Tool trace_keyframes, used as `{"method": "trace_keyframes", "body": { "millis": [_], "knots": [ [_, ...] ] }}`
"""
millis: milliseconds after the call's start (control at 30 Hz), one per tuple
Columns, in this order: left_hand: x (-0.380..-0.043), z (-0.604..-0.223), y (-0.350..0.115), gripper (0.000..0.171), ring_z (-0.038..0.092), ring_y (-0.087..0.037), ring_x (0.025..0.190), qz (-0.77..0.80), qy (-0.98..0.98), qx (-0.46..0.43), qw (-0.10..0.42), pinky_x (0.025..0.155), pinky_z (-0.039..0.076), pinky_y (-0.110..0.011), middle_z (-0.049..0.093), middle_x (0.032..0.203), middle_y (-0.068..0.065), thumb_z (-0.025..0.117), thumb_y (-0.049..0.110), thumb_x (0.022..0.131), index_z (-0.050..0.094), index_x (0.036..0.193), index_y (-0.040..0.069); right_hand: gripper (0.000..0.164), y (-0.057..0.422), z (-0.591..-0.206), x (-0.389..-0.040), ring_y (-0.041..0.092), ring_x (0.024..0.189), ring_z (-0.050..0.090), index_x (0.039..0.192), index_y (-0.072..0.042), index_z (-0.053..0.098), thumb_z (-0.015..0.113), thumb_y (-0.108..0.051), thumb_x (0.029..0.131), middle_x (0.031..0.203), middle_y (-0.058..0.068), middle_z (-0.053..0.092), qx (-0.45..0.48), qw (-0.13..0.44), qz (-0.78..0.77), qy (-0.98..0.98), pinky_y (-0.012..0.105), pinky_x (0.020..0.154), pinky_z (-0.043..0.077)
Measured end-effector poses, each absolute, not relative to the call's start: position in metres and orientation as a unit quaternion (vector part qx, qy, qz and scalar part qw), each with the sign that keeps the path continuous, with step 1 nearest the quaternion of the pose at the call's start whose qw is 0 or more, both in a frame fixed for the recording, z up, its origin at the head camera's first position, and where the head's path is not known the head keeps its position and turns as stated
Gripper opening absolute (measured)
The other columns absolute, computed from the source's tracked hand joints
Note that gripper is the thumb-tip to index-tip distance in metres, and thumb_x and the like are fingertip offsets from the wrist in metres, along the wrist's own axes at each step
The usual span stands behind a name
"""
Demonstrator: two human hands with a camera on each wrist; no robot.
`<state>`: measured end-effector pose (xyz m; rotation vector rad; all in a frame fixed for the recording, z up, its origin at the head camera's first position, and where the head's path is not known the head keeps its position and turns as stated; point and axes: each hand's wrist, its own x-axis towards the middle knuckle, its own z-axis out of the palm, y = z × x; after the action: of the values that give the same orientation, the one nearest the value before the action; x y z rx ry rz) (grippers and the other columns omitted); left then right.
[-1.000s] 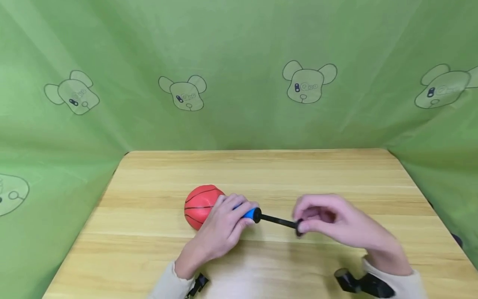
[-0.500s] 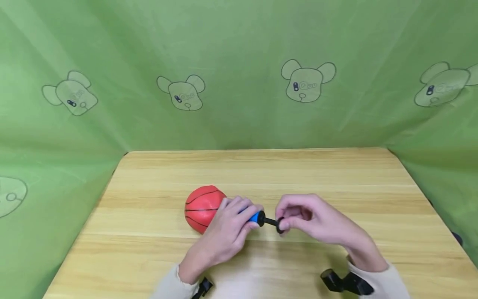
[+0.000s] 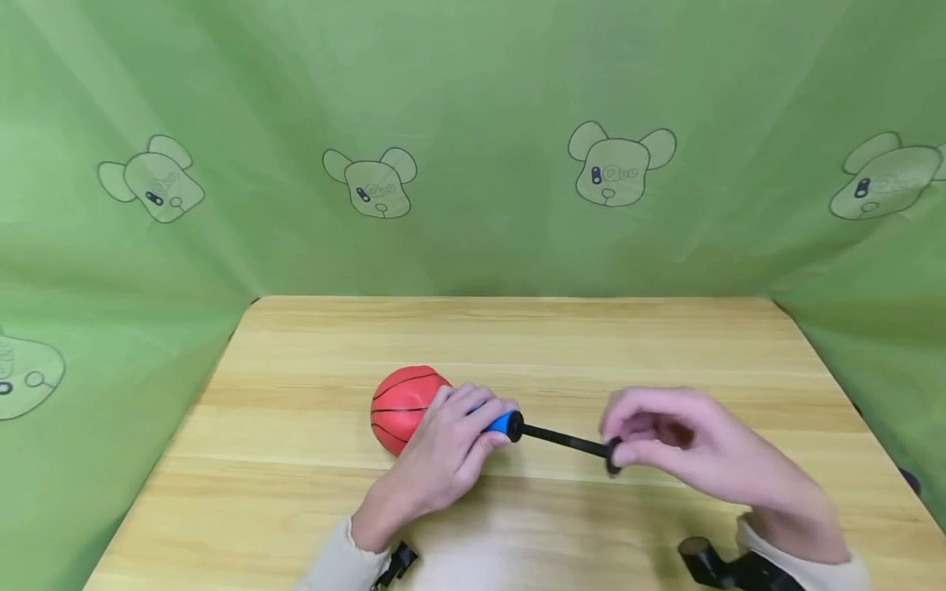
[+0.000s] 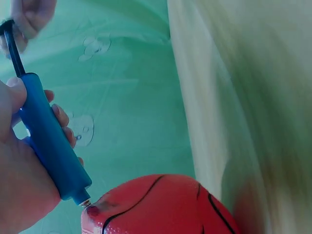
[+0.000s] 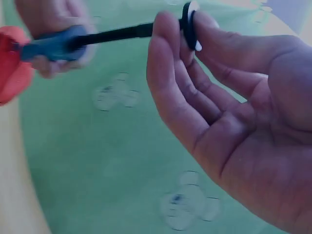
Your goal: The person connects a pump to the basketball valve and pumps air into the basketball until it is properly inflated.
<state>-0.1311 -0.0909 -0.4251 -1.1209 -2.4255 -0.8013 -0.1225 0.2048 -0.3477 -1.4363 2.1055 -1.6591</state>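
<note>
A small blue hand pump [image 4: 53, 136] has its barrel gripped by my left hand [image 3: 447, 455]. The pump's nozzle end meets the red ball [image 4: 161, 204] at a dark spot on its surface in the left wrist view. Black lines run over the ball [image 3: 399, 410], whose top looks dented; my left fingers cover its right side in the head view. My right hand [image 3: 695, 439] pinches the round black handle [image 5: 190, 27] between thumb and fingers. Between the two hands the black pump rod [image 3: 565, 440] shows at length, pulled out of the barrel.
The ball rests on a wooden table [image 3: 517, 336]. Green cloth [image 3: 488, 246] with bear-head drawings hangs behind and at both sides. A black camera mount [image 3: 727, 566] sits at the right wrist, another [image 3: 399, 562] at the left.
My right hand first moved left, pushing the rod mostly into the barrel, then drew it back out to the right. The left hand and ball stay nearly in place.
</note>
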Motion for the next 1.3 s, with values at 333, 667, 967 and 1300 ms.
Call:
{"method": "trace_keyframes", "body": {
  "millis": [333,667,967,1300],
  "knots": [
    [-0.133,-0.422,-0.095,0.033,0.054,-0.011,0.099,-0.291,-0.859,-0.383,0.177,0.087,0.039,-0.033,0.062,0.106,0.008,0.042,0.038,0.11,0.065,0.122,0.018,0.035,0.202,-0.351,-0.122,0.017,0.082,0.071,0.107,-0.01,0.067,0.067,0.018,0.087,0.096,0.003,0.069,-0.442,0.064,-0.558,0.699,0.025,0.061,0.053],
    [-0.127,-0.424,-0.087,0.038,0.054,-0.013,0.1,-0.269,-0.855,-0.406,0.176,0.091,0.04,-0.035,0.061,0.107,0.007,0.036,0.041,0.111,0.064,0.121,0.017,0.01,0.161,-0.384,-0.137,0.025,0.085,0.075,0.105,-0.001,0.066,0.065,0.005,0.096,0.095,0.013,0.071,-0.375,0.138,-0.61,0.684,0.041,0.076,0.06],
    [-0.13,-0.42,-0.088,0.031,0.054,-0.01,0.099,-0.293,-0.85,-0.401,0.175,0.088,0.038,-0.031,0.061,0.106,0.009,0.041,0.037,0.111,0.064,0.123,0.019,0.036,0.205,-0.346,-0.12,0.016,0.083,0.07,0.108,-0.009,0.067,0.066,0.02,0.087,0.096,0.003,0.068,-0.454,0.065,-0.566,0.685,0.027,0.062,0.054],
    [-0.129,-0.417,-0.092,0.035,0.054,-0.011,0.1,-0.281,-0.859,-0.39,0.175,0.088,0.038,-0.032,0.062,0.108,0.007,0.041,0.038,0.111,0.065,0.123,0.016,0.039,0.211,-0.344,-0.12,0.016,0.083,0.071,0.108,-0.009,0.067,0.065,0.023,0.086,0.095,0.004,0.068,-0.458,0.068,-0.561,0.686,0.024,0.06,0.051]
  ]
}}
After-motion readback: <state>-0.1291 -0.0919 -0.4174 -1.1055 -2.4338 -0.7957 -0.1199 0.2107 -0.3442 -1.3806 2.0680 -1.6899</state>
